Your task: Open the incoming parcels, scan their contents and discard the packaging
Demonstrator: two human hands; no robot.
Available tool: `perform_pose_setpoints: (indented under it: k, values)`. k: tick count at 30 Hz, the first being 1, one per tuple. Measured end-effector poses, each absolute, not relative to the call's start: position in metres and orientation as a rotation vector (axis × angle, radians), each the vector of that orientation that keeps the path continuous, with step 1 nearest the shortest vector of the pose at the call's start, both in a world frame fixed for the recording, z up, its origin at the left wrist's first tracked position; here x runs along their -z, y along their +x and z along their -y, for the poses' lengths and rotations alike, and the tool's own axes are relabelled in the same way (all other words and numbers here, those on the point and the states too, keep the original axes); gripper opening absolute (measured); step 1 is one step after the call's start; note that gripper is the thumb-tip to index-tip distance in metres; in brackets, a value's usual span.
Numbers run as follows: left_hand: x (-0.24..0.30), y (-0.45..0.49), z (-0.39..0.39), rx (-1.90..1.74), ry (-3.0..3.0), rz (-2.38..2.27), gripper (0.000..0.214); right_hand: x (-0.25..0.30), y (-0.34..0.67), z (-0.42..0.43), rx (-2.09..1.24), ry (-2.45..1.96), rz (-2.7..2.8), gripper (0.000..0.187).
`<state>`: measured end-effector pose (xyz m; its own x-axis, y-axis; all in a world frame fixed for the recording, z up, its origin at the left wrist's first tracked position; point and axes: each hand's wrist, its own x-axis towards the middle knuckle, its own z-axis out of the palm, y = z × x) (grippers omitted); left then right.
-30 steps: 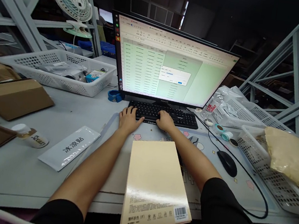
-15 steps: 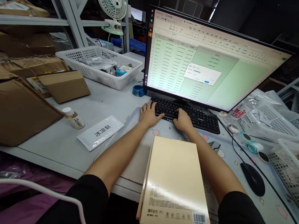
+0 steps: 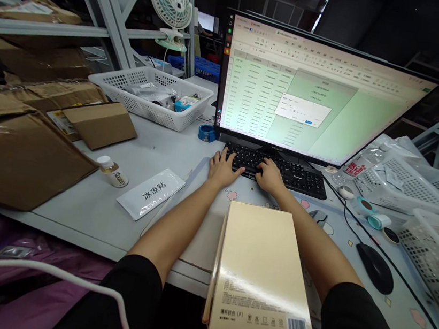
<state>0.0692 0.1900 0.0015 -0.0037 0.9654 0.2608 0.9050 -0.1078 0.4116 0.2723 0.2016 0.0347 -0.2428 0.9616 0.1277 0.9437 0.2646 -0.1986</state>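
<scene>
Two grey steel shelving uprights (image 3: 105, 14) rise at the left of my feed, and below them sits a long pale work desk (image 3: 78, 194). A wide monitor (image 3: 314, 90) fills the middle, showing a green-tinted spreadsheet with a small dialog box over it. To its left, a large cardboard box (image 3: 13, 159) lies open at the desk's edge, and a white mesh plastic basket (image 3: 138, 108) holds small packaged items. To its right, two more white mesh baskets (image 3: 434, 252) sit close together. A cream carton (image 3: 262, 272) with a barcode lies across the desk's front edge, between the person's forearms. A black keyboard (image 3: 302, 175) sits just below the monitor, and that's where the action is: the left hand (image 3: 222, 169) rests on its left end, fingers spread and gently curved over the keys, while the right hand (image 3: 270, 175) sits near the middle, spread the same way — neither one pinches anything. Further right, well apart from the hands, I see a black mouse (image 3: 374, 268) on its cable. Left of the left forearm lie a white packet (image 3: 151, 193) printed 冰凉贴 and a small bottle (image 3: 113, 172), and a blue tape roll (image 3: 207, 133) stands just beside the monitor's foot.
</scene>
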Motion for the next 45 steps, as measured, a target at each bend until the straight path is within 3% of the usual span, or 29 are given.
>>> perform_pose_setpoints:
  k: [10,19,34,40,45]
  values:
    - [-0.002,0.069,-0.189,-0.722,2.131,-2.013,0.074,-0.041,0.265,-0.222,-0.181,-1.777,2.323,0.044]
    - [0.0,0.069,-0.191,-0.732,2.138,-1.99,0.075,-0.047,0.295,-0.234,-0.158,-1.876,2.231,0.055]
    - [-0.003,0.067,-0.19,-0.725,2.156,-1.976,0.076,-0.079,0.314,-0.212,-0.078,-1.895,2.177,0.044]
    - [-0.006,0.066,-0.189,-0.652,2.186,-2.014,0.075,-0.112,0.416,-0.129,-0.041,-1.828,2.147,0.048]
    - [-0.005,0.068,-0.191,-0.66,2.195,-2.043,0.074,-0.039,0.564,-0.018,0.312,-1.855,1.886,0.053]
